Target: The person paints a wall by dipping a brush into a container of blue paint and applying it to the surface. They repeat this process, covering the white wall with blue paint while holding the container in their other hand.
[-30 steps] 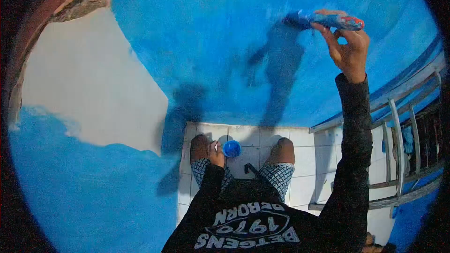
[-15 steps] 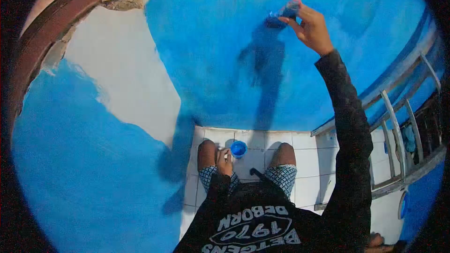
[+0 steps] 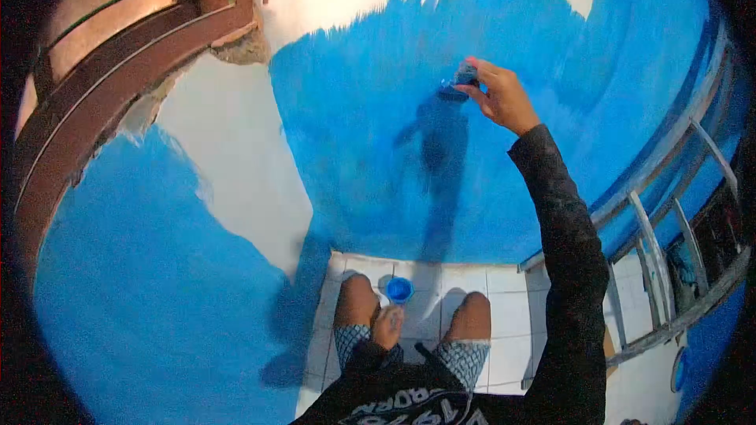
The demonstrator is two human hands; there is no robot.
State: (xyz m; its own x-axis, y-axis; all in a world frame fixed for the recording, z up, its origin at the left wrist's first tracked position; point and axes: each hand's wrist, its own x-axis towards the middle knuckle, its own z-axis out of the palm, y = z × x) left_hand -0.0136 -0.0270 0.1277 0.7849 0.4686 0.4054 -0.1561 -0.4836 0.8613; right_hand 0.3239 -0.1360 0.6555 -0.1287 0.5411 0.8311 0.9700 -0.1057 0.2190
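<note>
My right hand [image 3: 504, 96] is raised against the blue-painted wall [image 3: 378, 142], its fingers closed round a paintbrush [image 3: 465, 77] whose bristles meet the paint. A dark shadow falls on the wall below it. Low down between my knees, my left hand [image 3: 388, 326] is beside a small cup of blue paint [image 3: 399, 290]. The fingers of that hand are bunched near the cup's lower edge; whether they grip it is too small to tell.
A wooden ladder [image 3: 653, 256] leans at the right. White floor tiles [image 3: 506, 319] lie under my legs. A brown window frame [image 3: 150, 55] is at the upper left, with an unpainted wall patch [image 3: 228, 126] beside it. Another blue container [image 3: 679, 368] shows at the lower right.
The view has tilted up, showing more of the unpainted wall above. My right hand with the brush is slightly further left along the wall. My left hand has shifted to just below the cup.
</note>
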